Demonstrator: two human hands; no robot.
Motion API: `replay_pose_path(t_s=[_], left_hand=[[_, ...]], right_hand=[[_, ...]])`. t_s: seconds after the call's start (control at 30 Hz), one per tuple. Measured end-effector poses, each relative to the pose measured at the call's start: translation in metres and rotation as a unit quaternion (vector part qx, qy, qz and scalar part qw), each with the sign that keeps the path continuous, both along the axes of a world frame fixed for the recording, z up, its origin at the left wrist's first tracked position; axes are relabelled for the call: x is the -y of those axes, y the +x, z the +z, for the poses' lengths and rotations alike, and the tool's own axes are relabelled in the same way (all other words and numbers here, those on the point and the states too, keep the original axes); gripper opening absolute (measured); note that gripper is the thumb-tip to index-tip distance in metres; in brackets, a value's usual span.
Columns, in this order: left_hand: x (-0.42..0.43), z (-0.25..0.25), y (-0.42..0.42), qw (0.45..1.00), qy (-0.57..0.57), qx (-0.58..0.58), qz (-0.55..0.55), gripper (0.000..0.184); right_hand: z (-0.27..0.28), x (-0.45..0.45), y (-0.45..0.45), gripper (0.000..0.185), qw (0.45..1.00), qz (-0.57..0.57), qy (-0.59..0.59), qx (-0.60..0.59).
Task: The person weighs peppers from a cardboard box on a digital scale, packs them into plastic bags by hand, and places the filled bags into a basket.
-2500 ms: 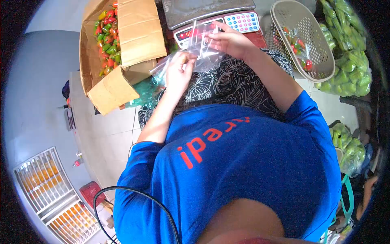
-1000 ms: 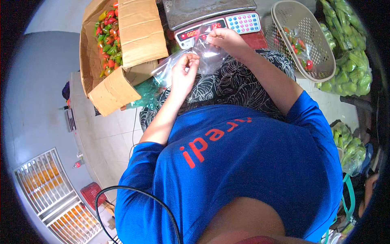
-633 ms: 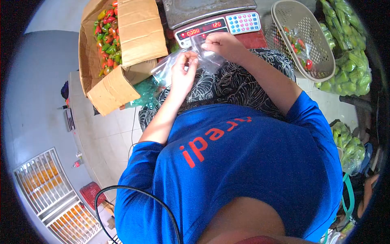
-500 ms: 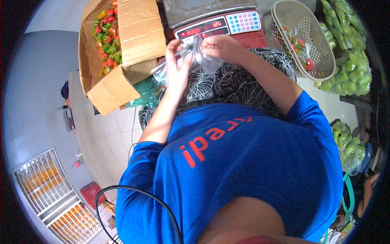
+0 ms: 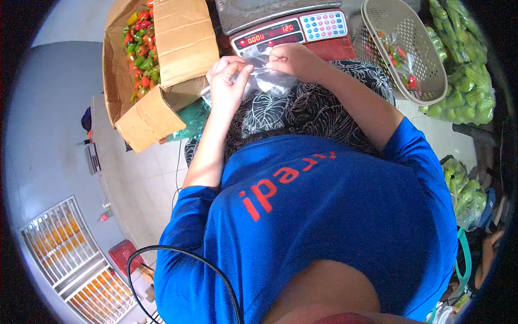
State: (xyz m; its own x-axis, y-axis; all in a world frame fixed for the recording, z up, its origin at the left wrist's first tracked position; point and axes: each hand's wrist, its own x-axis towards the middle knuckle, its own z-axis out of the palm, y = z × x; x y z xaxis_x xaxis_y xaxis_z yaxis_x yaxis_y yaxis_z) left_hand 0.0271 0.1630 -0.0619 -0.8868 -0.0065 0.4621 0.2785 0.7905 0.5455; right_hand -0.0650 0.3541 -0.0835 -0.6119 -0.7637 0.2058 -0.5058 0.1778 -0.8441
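A clear plastic bag is stretched between my two hands, above my lap and in front of the scale. My left hand pinches one side of it between thumb and fingertips. On the other side, my right hand grips the bag with curled fingers. Just beyond them stands a digital scale with red lit figures and a keypad. To the left, an open cardboard box holds many small red, green and orange peppers.
At the right stands a beige perforated basket with bagged peppers inside. Bags of green vegetables lie beyond it. Green plastic sits below the box flap. A black cable loops beside my left arm.
My hands have drawn closer together at the top of the bag, and the left fingers have closed into a pinch. The bag has spread out lower between them.
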Motion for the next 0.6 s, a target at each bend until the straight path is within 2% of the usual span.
replay_pose_path(t_s=[0.13, 0.23, 0.33, 0.43, 0.53, 0.6], left_hand=[[-0.004, 0.001, 0.001, 1.0, -0.006, -0.006, 0.004, 0.016], [-0.002, 0.004, 0.003, 0.999, 0.041, 0.024, 0.023, 0.015], [0.003, 0.002, 0.003, 0.998, 0.054, 0.015, 0.021, 0.015], [0.001, 0.006, 0.005, 0.999, 0.008, -0.004, 0.049, 0.015], [0.007, 0.0, 0.004, 0.997, 0.03, 0.0, 0.077, 0.016], [0.009, -0.001, 0.003, 0.996, 0.049, 0.005, 0.074, 0.016]], right_hand=[[0.007, -0.002, -0.003, 0.031, 0.998, -0.008, 0.065, 0.021], [-0.005, 0.0, -0.013, 0.024, 0.981, 0.038, 0.003, 0.193], [-0.007, -0.002, -0.002, 0.022, 0.99, 0.062, -0.067, 0.105], [-0.002, -0.001, -0.002, 0.021, 0.993, 0.054, -0.031, 0.1], [0.008, -0.004, -0.006, 0.022, 0.995, 0.018, 0.084, 0.056], [0.011, -0.005, -0.005, 0.021, 0.995, 0.017, 0.079, 0.062]])
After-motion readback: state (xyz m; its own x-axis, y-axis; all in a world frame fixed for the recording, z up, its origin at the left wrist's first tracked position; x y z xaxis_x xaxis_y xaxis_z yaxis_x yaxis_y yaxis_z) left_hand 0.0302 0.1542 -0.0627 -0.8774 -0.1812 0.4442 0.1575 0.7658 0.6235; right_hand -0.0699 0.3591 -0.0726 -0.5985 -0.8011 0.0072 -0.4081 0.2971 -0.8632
